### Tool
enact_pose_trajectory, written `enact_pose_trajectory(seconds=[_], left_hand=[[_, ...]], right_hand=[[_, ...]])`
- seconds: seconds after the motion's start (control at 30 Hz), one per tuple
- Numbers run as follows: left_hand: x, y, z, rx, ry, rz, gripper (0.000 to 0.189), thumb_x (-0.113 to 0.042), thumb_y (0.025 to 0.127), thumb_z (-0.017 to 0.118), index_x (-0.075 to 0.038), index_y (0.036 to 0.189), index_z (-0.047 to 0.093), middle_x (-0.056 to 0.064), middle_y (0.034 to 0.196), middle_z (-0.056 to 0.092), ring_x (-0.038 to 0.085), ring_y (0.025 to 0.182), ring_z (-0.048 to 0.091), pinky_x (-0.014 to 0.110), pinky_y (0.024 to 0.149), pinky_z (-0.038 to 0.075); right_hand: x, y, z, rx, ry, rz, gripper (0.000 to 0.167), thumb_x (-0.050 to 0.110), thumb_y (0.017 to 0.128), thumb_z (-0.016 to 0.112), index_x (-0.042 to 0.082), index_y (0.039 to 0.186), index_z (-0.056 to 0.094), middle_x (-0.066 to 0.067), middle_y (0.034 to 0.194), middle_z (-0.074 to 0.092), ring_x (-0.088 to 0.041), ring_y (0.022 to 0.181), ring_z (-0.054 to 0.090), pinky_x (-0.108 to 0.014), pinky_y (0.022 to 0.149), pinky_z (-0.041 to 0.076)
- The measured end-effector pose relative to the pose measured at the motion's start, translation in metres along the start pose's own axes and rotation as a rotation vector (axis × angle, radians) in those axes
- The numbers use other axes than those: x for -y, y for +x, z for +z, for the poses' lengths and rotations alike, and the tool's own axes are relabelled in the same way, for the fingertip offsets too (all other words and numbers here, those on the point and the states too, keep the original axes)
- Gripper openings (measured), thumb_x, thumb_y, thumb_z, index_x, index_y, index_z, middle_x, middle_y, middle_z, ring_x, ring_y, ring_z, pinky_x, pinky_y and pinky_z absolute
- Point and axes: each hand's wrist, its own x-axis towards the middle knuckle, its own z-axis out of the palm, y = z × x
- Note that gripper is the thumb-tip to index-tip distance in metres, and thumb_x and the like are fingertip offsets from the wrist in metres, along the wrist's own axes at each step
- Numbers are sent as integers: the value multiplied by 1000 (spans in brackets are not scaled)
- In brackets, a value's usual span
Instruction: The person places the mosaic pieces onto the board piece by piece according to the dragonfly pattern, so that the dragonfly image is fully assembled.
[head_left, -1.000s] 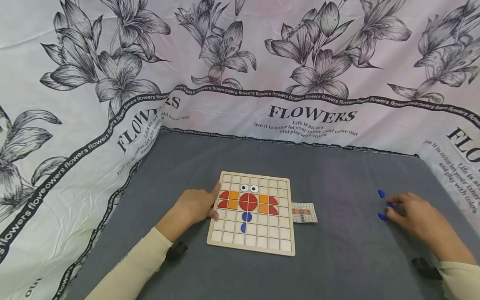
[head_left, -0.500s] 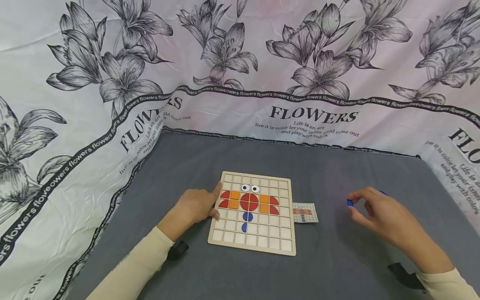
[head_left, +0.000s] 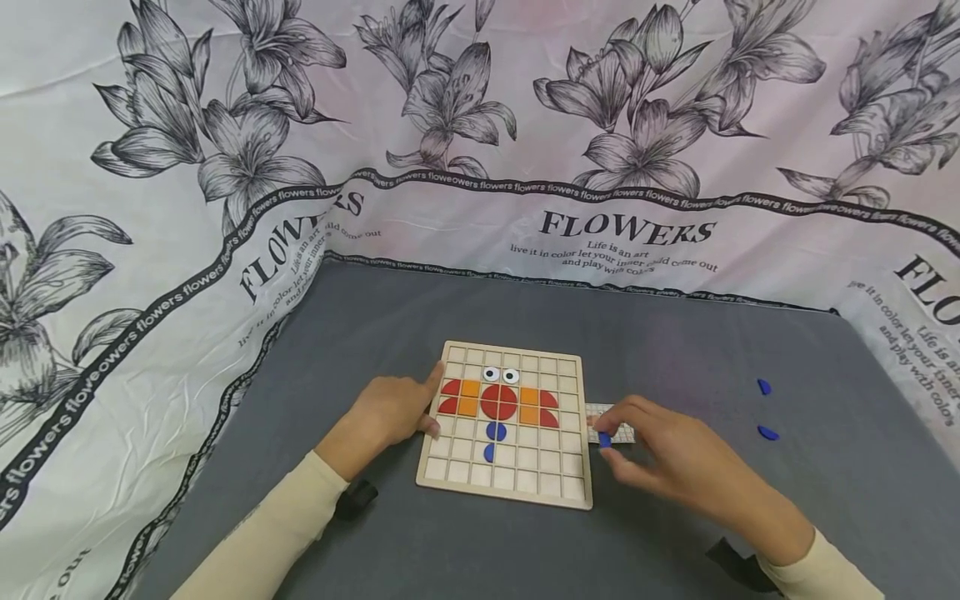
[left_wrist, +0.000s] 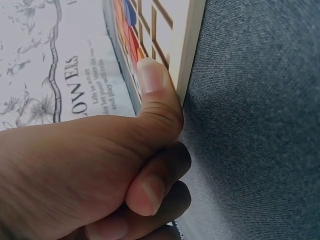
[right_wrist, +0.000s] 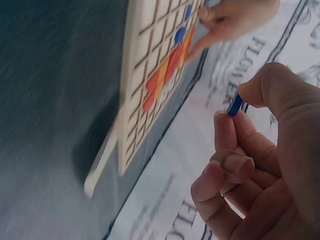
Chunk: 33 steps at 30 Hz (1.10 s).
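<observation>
A square wooden grid board lies on the table, with red, orange and blue pieces and two eye discs set in its cells. My left hand holds its left edge; in the left wrist view the thumb lies over the rim and the lower fingers are curled. My right hand pinches a small blue piece between thumb and fingertips, just right of the board. Beneath that hand a picture card juts out from the board's right side, partly covered by the fingers.
Two blue half-round pieces, a farther one and a nearer one, lie on the grey tabletop at the right. White flower-printed cloth rises behind the table and along its sides.
My right hand has picked up a blue piece from the right and carried it left to the card beside the board. My left hand stays at the board's left edge.
</observation>
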Motion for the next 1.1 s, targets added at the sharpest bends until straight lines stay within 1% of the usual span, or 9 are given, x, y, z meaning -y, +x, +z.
enact_pose_trajectory(seconds=[0.13,0.33,0.47,0.53,0.67,0.7,0.87,0.9,1.1], left_hand=[[-1,2,0,-4,2,1,99,-48,91,76,-8,168,29,3,69,62,21,68,57,39,67,48],[-2,2,0,0,-22,0,98,-48,91,76,-9,168,29,6,76,68,20,71,59,40,69,49],[-2,1,2,1,-31,-6,98,-47,91,76,-9,168,29,6,78,68,20,72,60,40,69,49],[-2,1,2,-3,-28,-5,98,-47,90,77,-8,168,30,6,78,68,20,73,60,40,70,49],[-1,-1,2,-4,-23,-6,98,-46,90,77,-8,167,30,6,78,68,21,74,60,40,70,50],[0,-1,1,-4,-23,-5,98,-46,90,77,-8,167,30,6,78,68,21,75,60,40,71,50],[0,-1,2,-13,-29,2,98,-47,90,77,-8,167,31,7,81,70,21,76,62,41,72,51],[0,-1,2,-14,-30,2,98,-47,90,77,-8,167,31,8,81,70,21,76,62,41,72,51],[1,-1,2,-14,-29,-5,98,-47,90,76,-8,168,30,6,77,67,21,73,60,40,70,50]], right_hand=[[8,11,13,16,1,-38,28,22,86,84,23,109,68,19,106,64,6,74,51,-14,63,44],[16,21,26,66,14,-29,27,27,88,84,23,109,68,18,105,64,6,70,52,-17,61,46],[20,27,35,74,23,-34,25,29,89,83,22,108,68,17,104,65,5,61,46,-16,56,42],[22,30,40,85,26,-41,24,29,90,82,21,109,68,16,104,65,4,61,48,-16,56,42],[26,37,51,102,3,-59,25,31,93,80,20,112,68,13,106,69,-1,67,62,-19,57,46],[28,38,54,108,-5,-58,25,31,94,80,20,112,68,13,106,69,-2,67,63,-19,57,46],[33,45,67,132,-33,-67,23,32,93,80,21,111,70,14,104,68,2,59,49,-19,53,43],[34,47,69,139,-36,-71,23,32,94,80,21,111,71,13,103,67,2,60,48,-20,53,44],[37,52,82,173,-58,-107,23,33,95,79,20,113,73,11,106,67,-1,75,61,-23,60,51]])
